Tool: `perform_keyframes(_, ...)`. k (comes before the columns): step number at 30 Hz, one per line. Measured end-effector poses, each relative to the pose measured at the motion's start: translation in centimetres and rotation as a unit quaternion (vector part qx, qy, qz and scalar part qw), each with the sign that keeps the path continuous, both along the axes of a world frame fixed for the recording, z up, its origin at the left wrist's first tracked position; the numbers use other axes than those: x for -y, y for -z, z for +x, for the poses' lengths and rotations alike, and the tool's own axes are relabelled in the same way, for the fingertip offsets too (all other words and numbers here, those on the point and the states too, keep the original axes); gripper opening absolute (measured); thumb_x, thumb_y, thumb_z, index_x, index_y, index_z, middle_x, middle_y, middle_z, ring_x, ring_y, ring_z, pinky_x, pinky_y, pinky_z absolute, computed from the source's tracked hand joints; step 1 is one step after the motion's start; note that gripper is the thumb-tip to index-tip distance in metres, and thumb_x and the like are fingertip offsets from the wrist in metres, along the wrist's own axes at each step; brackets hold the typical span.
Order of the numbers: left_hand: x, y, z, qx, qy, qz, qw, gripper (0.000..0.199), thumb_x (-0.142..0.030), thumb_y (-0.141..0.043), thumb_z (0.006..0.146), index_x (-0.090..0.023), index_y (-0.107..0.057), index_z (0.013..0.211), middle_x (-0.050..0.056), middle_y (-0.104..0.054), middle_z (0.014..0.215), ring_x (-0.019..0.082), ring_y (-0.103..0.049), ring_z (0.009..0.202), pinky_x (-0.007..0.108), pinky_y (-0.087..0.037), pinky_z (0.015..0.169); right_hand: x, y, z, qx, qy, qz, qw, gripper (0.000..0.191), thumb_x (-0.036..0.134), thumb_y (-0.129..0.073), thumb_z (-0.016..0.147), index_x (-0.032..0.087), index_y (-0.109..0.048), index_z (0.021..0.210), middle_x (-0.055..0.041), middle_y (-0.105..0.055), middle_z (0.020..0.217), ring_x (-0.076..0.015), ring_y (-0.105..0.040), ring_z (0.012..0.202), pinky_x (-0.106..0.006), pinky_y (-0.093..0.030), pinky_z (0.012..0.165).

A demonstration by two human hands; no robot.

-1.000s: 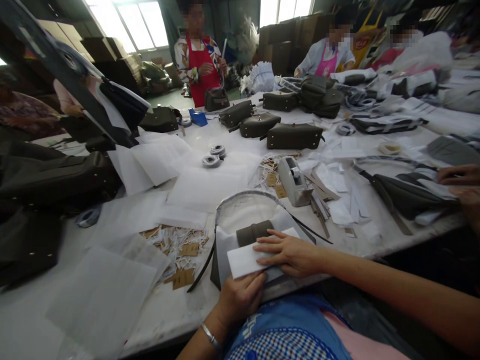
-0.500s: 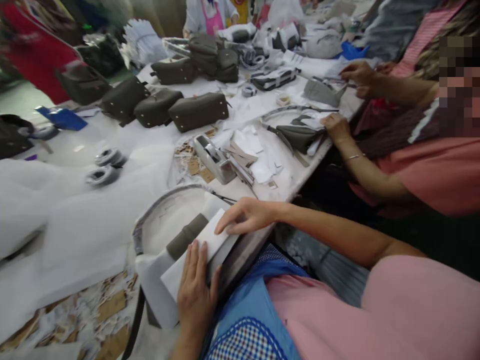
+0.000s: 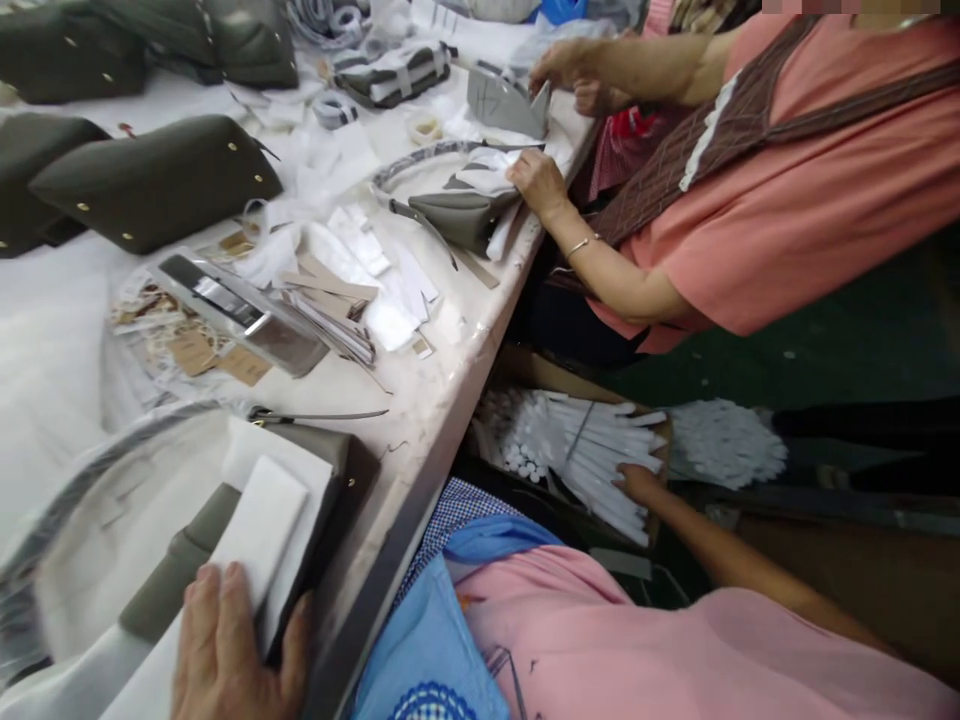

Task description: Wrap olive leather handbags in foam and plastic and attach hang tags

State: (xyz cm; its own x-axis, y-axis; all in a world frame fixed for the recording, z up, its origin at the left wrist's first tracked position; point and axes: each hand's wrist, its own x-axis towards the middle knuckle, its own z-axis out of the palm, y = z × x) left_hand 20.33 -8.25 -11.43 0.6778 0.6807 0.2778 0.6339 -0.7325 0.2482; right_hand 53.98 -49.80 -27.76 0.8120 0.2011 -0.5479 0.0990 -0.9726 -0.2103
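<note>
My left hand (image 3: pixel 225 645) lies flat on a white foam strip (image 3: pixel 259 530) that rests on an olive-grey bag (image 3: pixel 330 500) at the table's near edge. An olive roll (image 3: pixel 176 570) lies beside the strip. My right hand (image 3: pixel 637 482) reaches down below the table edge into a box of white paper sticks (image 3: pixel 592 450) and touches them; whether it grips any is unclear.
A tape dispenser (image 3: pixel 240 320) and paper scraps (image 3: pixel 375 290) lie mid-table, olive bags (image 3: pixel 157 180) behind. A neighbouring person in a salmon top (image 3: pixel 787 170) works on another bag (image 3: pixel 457 215) with one hand (image 3: pixel 536 180). More white sticks (image 3: pixel 724 440) lie on the floor.
My view swung right and down. My right hand left the white strip and dropped below the table to the box of sticks. My left hand stayed pressed on the strip.
</note>
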Motion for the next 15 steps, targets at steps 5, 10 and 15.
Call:
perform_keyframes(5, 0.0, -0.2, 0.2, 0.002, 0.012, -0.003, 1.0, 0.076, -0.041, -0.06, 0.091, -0.023, -0.025, 0.156, 0.012, -0.031, 0.16, 0.038, -0.035, 0.143, 0.059, -0.033, 0.116, 1.9, 4.3, -3.4, -0.063, 0.202, 0.008, 0.977, 0.032, 0.034, -0.061, 0.095, 0.019, -0.059, 0.123, -0.0091, -0.061, 0.125, -0.0225, -0.063, 0.106, -0.042, -0.055, 0.089)
perform_keyframes(10, 0.1, -0.3, 0.3, 0.007, 0.013, -0.008, 1.0, 0.075, -0.04, -0.058, 0.092, -0.024, -0.023, 0.156, 0.011, -0.029, 0.161, 0.036, -0.032, 0.145, 0.056, -0.03, 0.118, 2.7, 4.0, -2.1, -0.147, 0.295, 0.05, 0.943, 0.028, 0.034, -0.06, 0.096, 0.016, -0.061, 0.118, -0.0077, -0.063, 0.117, -0.0198, -0.065, 0.098, -0.038, -0.057, 0.082)
perform_keyframes(15, 0.0, -0.3, -0.2, 0.0, 0.033, -0.015, 0.999, 0.076, -0.042, -0.053, 0.093, -0.024, -0.019, 0.157, 0.011, -0.024, 0.163, 0.038, -0.029, 0.145, 0.06, -0.025, 0.119, 7.2, -1.9, -0.9, -0.145, 0.359, 0.116, 0.915, 0.024, 0.034, -0.063, 0.091, 0.016, -0.069, 0.075, -0.0035, -0.058, 0.057, -0.0163, -0.055, 0.047, -0.03, -0.049, 0.048)
